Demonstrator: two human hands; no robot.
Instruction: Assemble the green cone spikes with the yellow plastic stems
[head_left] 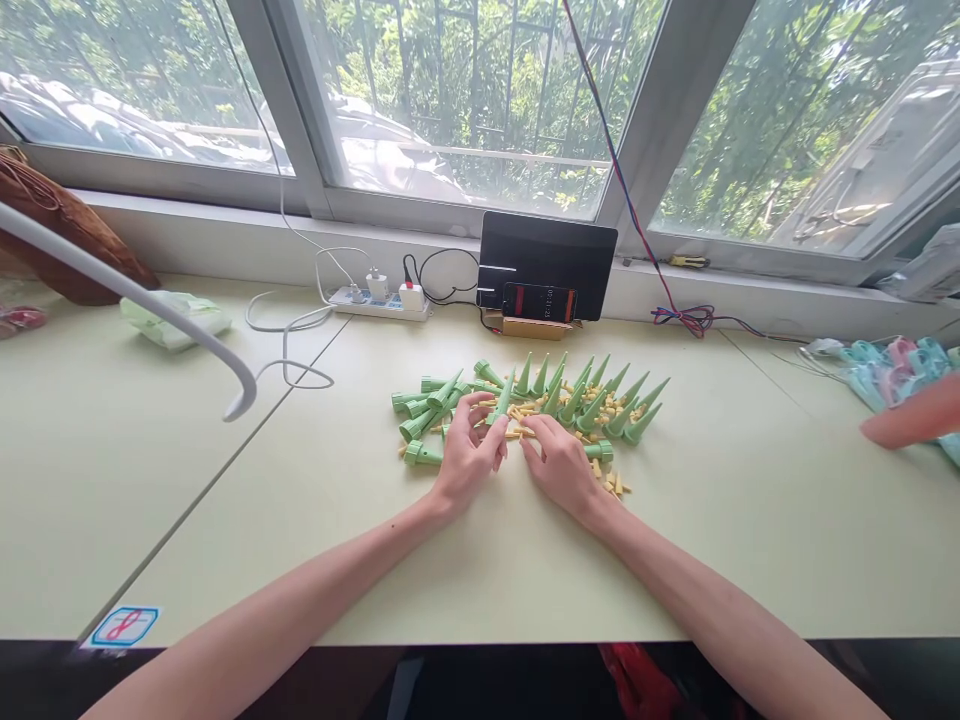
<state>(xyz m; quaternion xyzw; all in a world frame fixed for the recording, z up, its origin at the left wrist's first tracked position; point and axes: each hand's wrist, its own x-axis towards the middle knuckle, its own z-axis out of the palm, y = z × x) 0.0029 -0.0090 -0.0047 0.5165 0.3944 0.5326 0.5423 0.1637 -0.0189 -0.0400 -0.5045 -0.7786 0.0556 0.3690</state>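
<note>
**Left hand (471,455) pinches one green cone (502,398); right hand (561,455) reaches among yellow pegs (619,486)**

We see two bare hands near each other over the pale table (750,560), with a small gap between them. The left is partly curled, its fingers and thumb closed round the lower part of the cone, which points upward with a slight lean to the right. The right is bent downward, fingers curved and thumb near them, its tips at the small pegs in the middle of the pile. Whether it pinches one of these, we cannot tell.

Counting, we find one cone in the grasp. Beyond and to the right of the hands, at least ten upright cones (643,424) stand close together, points up, some hiding others. To the left, at least five lying green pieces (424,455) rest across one another, several showing ribbed collars. One more collared piece (600,452) lies just beside the right hand. The pegs are scattered between and under all these, too many and too overlapped for us to number.

Behind the pile we count one phone (540,300) propped on one cardboard stand (536,328), one dark panel (551,245) behind it, and one white power strip (381,306) carrying at least two adapters (376,287). One numbered label (125,627) sits at the table's near edge.
</note>
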